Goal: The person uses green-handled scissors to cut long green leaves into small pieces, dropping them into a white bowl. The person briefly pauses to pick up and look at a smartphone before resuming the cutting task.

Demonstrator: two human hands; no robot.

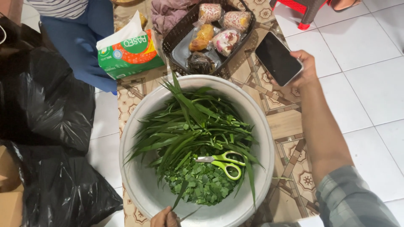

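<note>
A large white basin (139, 176) sits on a patterned low table and holds long green leaves (189, 122) and a heap of cut leaf pieces (202, 183). Green-handled scissors (223, 162) lie on top of the leaves, untouched. My left hand (165, 218) is at the bottom edge of the view, pinching the end of one long leaf (180, 196). Out past the basin's right rim, my right hand (306, 69) holds a black smartphone (277, 59) with a dark screen.
A dark basket tray (176, 33) of wrapped snacks stands behind the basin. A green and orange tissue box (128, 52) is at the back left. Black plastic bags (46, 126) fill the left side. A person in blue (84, 38) sits beyond. A red stool (305, 10) stands on the tiles.
</note>
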